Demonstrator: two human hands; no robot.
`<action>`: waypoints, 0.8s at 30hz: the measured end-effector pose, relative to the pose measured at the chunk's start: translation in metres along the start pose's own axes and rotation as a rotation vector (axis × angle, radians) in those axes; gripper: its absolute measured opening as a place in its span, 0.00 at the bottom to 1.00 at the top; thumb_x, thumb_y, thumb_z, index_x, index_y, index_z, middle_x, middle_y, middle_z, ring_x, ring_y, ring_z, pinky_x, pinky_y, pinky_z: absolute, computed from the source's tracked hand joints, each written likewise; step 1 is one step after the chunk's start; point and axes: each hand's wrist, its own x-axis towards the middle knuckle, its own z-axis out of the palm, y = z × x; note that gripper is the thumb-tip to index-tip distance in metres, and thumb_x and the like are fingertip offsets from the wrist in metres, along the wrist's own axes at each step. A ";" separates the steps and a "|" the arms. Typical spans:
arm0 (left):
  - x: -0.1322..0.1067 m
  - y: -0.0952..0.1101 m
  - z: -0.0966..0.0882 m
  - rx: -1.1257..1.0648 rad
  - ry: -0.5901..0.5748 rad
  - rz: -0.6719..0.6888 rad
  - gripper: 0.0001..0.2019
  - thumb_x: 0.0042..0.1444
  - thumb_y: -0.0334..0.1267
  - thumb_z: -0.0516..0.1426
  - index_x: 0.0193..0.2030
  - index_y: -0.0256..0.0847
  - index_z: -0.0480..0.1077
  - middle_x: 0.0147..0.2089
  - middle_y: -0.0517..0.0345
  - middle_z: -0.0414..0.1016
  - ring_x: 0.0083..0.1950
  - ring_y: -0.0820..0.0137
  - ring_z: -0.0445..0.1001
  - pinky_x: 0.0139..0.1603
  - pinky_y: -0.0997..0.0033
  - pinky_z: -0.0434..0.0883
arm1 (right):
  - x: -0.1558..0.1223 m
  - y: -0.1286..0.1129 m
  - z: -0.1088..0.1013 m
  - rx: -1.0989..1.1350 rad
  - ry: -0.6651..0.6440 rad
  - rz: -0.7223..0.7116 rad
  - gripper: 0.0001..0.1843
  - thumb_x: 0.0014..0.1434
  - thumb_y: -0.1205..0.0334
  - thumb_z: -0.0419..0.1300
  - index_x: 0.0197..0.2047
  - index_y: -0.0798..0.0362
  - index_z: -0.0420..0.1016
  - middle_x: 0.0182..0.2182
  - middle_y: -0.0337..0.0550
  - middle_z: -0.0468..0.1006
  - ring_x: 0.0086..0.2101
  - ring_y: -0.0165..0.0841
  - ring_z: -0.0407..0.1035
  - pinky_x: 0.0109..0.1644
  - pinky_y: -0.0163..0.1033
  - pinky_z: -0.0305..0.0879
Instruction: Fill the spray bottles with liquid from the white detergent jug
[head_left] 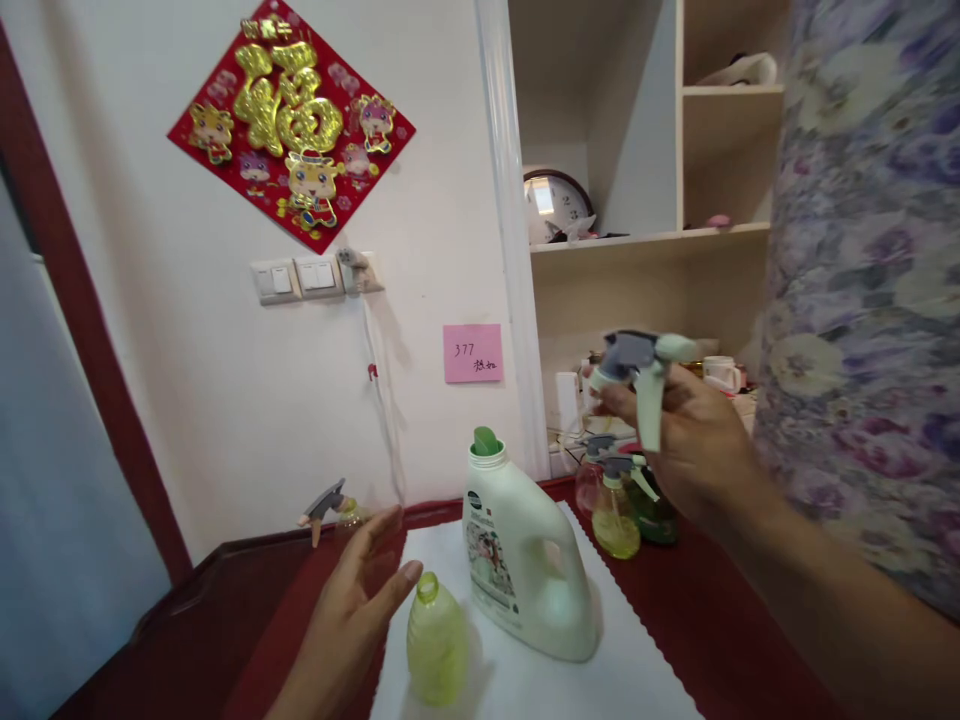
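Raised at the right, my right hand (694, 425) grips a grey and pale green spray nozzle (637, 365). Its trigger hangs downward, and no bottle is attached. My left hand (356, 610) is open, thumb and fingers apart, just left of a yellow-green bottle (436, 645) with an uncapped neck. Whether the thumb touches the bottle I cannot tell. Behind that bottle stands a large pale green detergent jug (525, 560) with a handle; its cap is off and a green spout (486, 441) shows in the mouth. Both containers are upright on a white cloth (540, 690).
Spray bottles, one with yellow liquid (616, 525), stand at the table's back right. Another spray bottle (349, 515) is behind my left hand. A wall with switches (296, 278), a hanging cord and a pink note (472, 353) rises behind. A floral curtain (862, 300) borders the right.
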 end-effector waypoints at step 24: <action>-0.033 -0.077 -0.026 0.095 -0.145 -0.024 0.34 0.50 0.51 0.69 0.63 0.46 0.70 0.68 0.41 0.70 0.70 0.46 0.67 0.70 0.47 0.64 | -0.085 0.094 0.125 0.311 -0.103 0.427 0.21 0.49 0.50 0.75 0.43 0.49 0.80 0.37 0.38 0.80 0.34 0.30 0.70 0.42 0.38 0.67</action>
